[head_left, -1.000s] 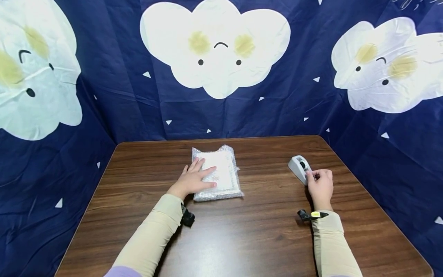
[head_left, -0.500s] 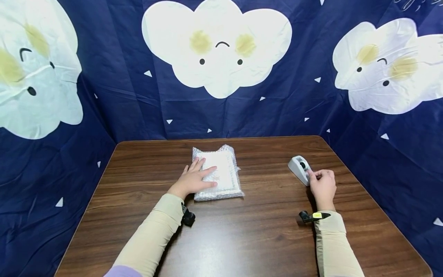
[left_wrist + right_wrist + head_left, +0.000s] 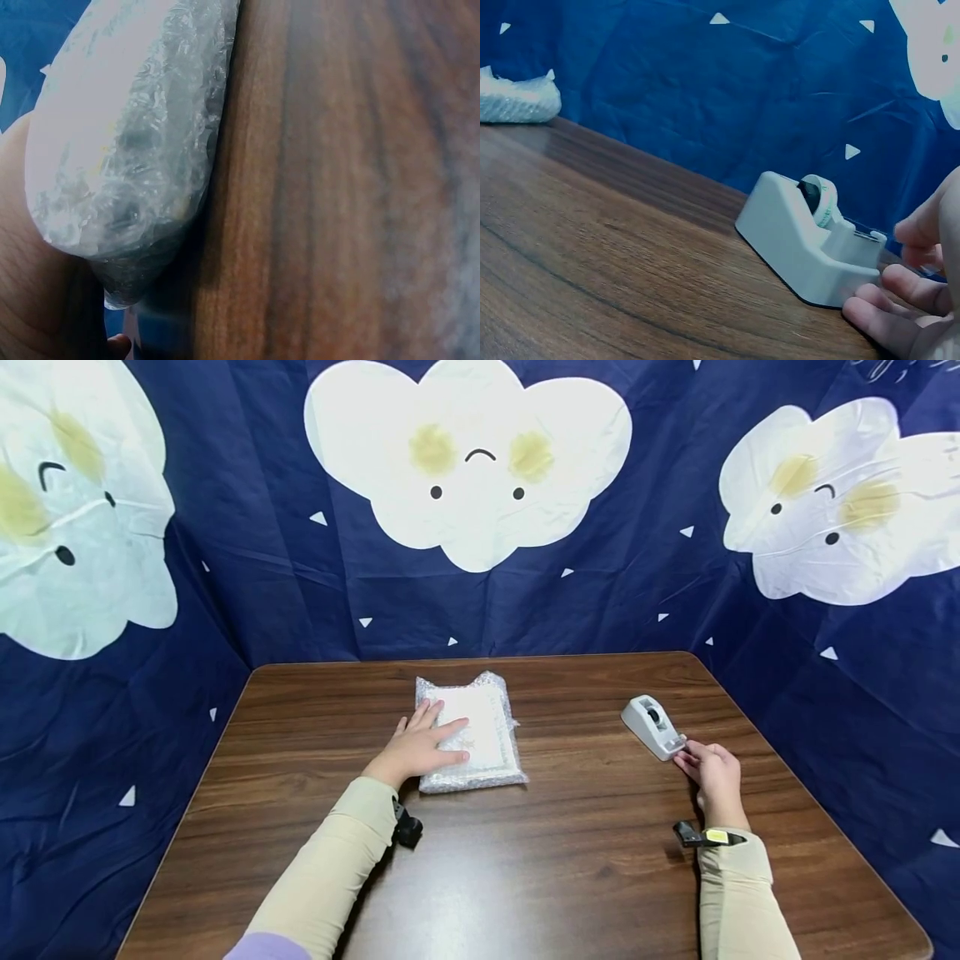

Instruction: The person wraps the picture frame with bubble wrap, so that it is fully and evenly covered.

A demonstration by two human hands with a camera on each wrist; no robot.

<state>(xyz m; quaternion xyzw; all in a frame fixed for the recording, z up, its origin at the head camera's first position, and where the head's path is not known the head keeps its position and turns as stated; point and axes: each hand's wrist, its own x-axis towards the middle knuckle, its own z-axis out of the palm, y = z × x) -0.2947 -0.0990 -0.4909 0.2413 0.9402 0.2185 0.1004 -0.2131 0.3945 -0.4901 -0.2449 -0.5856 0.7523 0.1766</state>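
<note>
A flat white package in bubble wrap (image 3: 480, 735) lies on the table. My left hand (image 3: 420, 749) rests on its left side with the fingers spread. In the left wrist view the wrapped package (image 3: 142, 135) fills the upper left, and much of that hand is hidden. Over to the right stands a light grey tape dispenser (image 3: 651, 727) holding a roll of tape (image 3: 826, 201). At its cutter end, my right hand (image 3: 712, 774) pinches the clear tape's end between thumb and finger. Other fingertips (image 3: 870, 304) of that hand are at the dispenser's front base.
The brown wood-grain table (image 3: 570, 860) has a visible back edge and a slanting right edge. Dark blue cloth (image 3: 495, 610) printed with white clouds hangs behind it and along both sides. Bare tabletop separates the package from the dispenser.
My right hand has moved right and slightly toward me, off the dispenser's front end, uncovering its cutter. The left hand and the package stay in place.
</note>
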